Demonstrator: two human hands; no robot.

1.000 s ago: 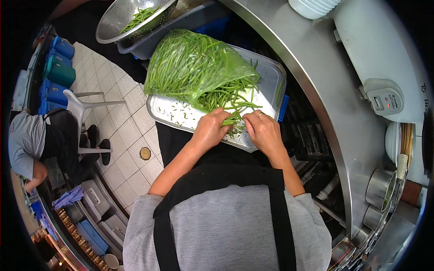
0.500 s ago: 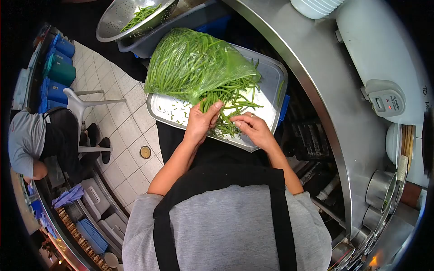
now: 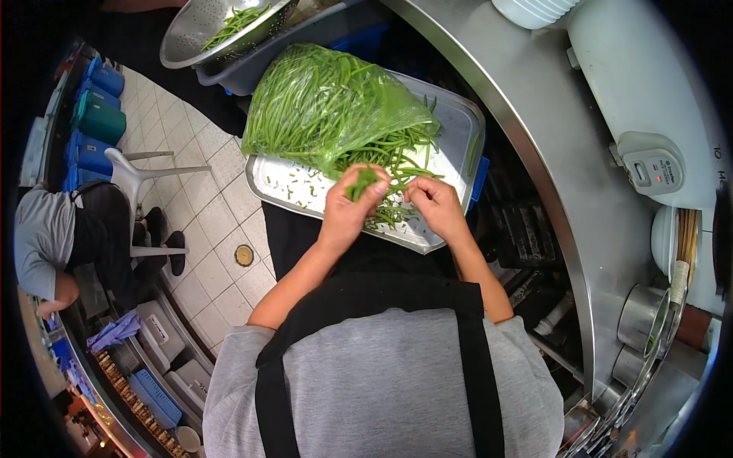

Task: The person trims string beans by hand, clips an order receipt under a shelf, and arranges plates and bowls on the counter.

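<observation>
My left hand (image 3: pixel 350 210) is closed round a small bunch of green beans (image 3: pixel 360 183) above the front of a metal tray (image 3: pixel 456 122). Close beside it on the right, my right hand (image 3: pixel 437 206) pinches with thumb and forefinger at the end of a green bean reaching across from the bunch. A large clear plastic bag (image 3: pixel 336 107) full of green beans lies on the tray behind my hands, its mouth towards me. Loose beans (image 3: pixel 416 156) spill from that mouth. Short cut-off bean ends (image 3: pixel 301 185) are scattered over the tray's white bottom.
A steel colander (image 3: pixel 179 38) with some green beans rests on a grey tub (image 3: pixel 305 42) behind the tray. A curved steel counter (image 3: pixel 527 114) runs along the right, with a rice cooker (image 3: pixel 653 168). To the left are a plastic chair (image 3: pixel 130 179) and another person (image 3: pixel 53 237).
My left hand has turned and lifted slightly with its bunch, hiding more of the beans. My right hand has moved a little right, its fingers now curled tighter.
</observation>
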